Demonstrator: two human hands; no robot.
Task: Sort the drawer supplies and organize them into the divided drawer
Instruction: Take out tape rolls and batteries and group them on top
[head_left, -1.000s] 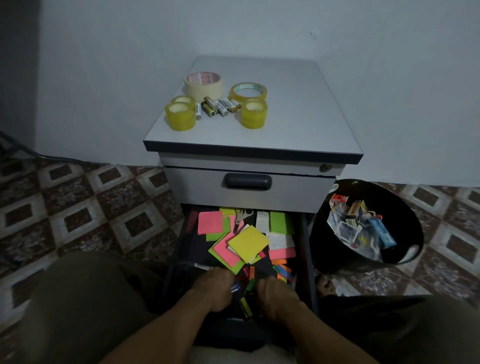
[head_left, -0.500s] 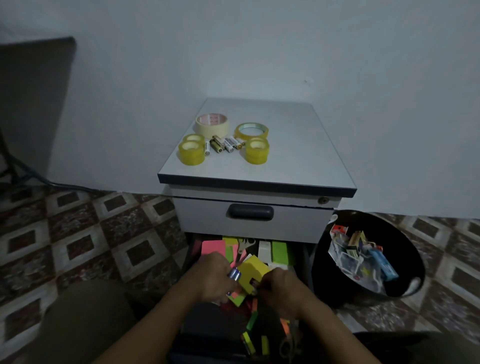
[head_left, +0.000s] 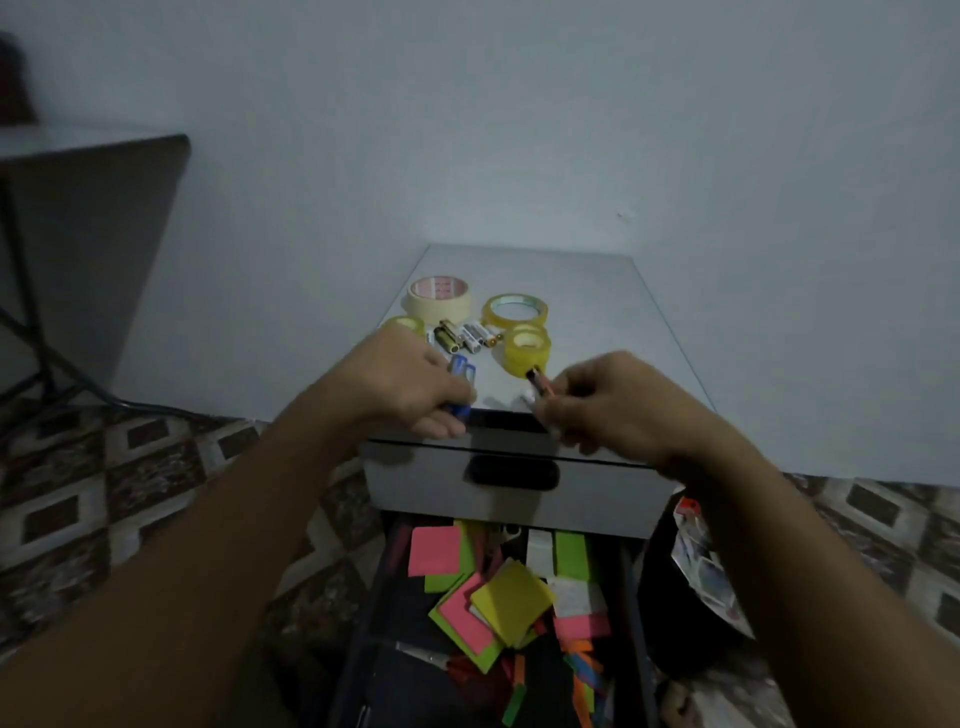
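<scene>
Both hands raised from drawer (head_left: 631, 597) to cabinet top (head_left: 597, 312), 6 o'clock edge. Left hand (head_left: 405, 384) now grips blue batteries (head_left: 461, 370); right hand (head_left: 613, 410) pinches orange-black battery (head_left: 537, 383).

My left hand (head_left: 402, 384), right hand (head_left: 618, 410): both bare. My left forearm (head_left: 234, 525), right forearm (head_left: 779, 551): bare all way to bottom edge of view. Knuckles, wrist bones show; finer detail lost in dim light, blur.
</scene>
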